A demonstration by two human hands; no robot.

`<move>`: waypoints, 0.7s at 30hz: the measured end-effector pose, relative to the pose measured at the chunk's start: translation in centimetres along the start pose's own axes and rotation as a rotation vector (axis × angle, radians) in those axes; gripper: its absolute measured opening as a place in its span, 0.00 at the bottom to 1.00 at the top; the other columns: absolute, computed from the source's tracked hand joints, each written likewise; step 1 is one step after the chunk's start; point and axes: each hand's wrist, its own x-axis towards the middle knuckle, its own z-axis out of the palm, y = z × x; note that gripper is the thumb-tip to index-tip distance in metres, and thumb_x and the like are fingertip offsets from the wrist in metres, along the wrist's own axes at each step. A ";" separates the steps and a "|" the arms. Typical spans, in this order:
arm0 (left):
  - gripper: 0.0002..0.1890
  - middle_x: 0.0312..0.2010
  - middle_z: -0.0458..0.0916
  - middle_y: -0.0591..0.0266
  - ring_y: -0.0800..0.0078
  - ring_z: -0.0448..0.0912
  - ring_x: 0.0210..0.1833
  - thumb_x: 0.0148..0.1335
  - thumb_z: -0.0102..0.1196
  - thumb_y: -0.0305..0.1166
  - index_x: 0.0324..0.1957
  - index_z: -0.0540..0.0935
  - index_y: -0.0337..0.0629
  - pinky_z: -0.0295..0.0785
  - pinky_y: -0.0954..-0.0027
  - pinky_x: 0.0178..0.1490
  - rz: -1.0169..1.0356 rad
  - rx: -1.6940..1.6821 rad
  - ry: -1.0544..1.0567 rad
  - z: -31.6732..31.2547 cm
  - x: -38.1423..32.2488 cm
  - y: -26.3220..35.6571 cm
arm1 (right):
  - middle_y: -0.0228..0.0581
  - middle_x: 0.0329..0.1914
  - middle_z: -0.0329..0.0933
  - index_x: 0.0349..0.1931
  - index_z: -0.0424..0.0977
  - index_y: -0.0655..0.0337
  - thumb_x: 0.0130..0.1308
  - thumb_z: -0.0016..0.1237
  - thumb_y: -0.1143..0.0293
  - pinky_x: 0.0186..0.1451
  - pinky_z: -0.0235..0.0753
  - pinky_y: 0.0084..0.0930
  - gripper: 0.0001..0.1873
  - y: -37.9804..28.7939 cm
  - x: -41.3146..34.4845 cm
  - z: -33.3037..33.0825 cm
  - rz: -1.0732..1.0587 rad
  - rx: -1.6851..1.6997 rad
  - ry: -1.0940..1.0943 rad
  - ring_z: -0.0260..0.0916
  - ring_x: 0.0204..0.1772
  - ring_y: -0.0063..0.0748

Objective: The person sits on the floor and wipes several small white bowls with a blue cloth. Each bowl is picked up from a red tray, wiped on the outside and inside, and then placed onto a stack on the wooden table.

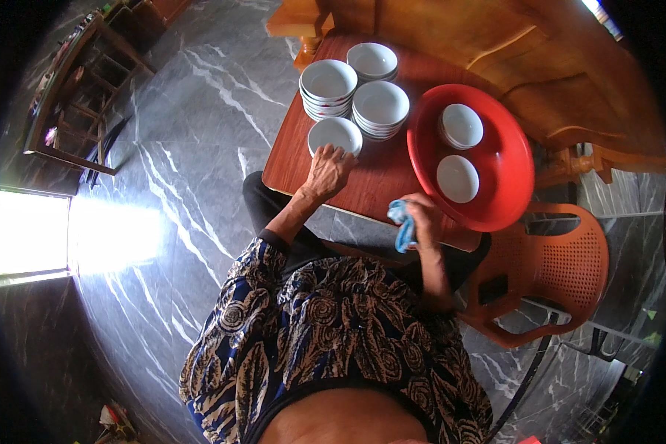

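My left hand [331, 173] rests with its fingers on the near rim of a white bowl [334, 133] at the table's left part. Just beyond that bowl rise stacks of white bowls: a tall stack [328, 83] at the left, another stack [381, 105] to its right, and a third stack [372, 60] farther back. A blue cloth [402, 225] is bunched in my right hand [423, 217], near the table's front edge. To the right, a large red plastic basin [505, 166] holds a few nested white bowls [462, 125] and a white bowl [458, 178] nearer to me.
The reddish wooden table [288, 161] has a carved wooden bench [455, 33] behind it. An orange plastic chair [574, 261] stands at the right, partly beneath the basin's near side. A wooden shelf unit [83, 100] stands at the far left on the grey marbled floor [200, 139].
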 end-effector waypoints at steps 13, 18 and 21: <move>0.12 0.39 0.73 0.52 0.56 0.72 0.41 0.50 0.56 0.28 0.38 0.74 0.38 0.67 0.56 0.46 -0.107 -0.149 0.205 -3.4 0.1 3.8 | 0.45 0.26 0.77 0.34 0.76 0.63 0.54 0.49 0.65 0.38 0.72 0.33 0.12 -2.9 5.7 -16.0 0.123 -1.010 0.253 0.74 0.33 0.38; 0.08 0.31 0.73 0.56 0.59 0.73 0.36 0.46 0.56 0.25 0.31 0.75 0.39 0.70 0.60 0.40 0.012 -0.332 0.166 -3.2 -0.8 5.3 | 0.42 0.23 0.75 0.29 0.77 0.66 0.52 0.48 0.60 0.35 0.70 0.30 0.16 -1.7 8.1 -18.1 0.280 -0.919 0.062 0.71 0.29 0.28; 0.06 0.26 0.73 0.58 0.61 0.75 0.30 0.47 0.56 0.22 0.29 0.75 0.37 0.71 0.63 0.33 0.053 -0.434 0.131 -3.0 -1.4 6.4 | 0.42 0.18 0.72 0.24 0.76 0.68 0.51 0.47 0.59 0.33 0.69 0.33 0.17 -1.5 9.3 -17.7 0.385 -0.961 -0.010 0.71 0.27 0.30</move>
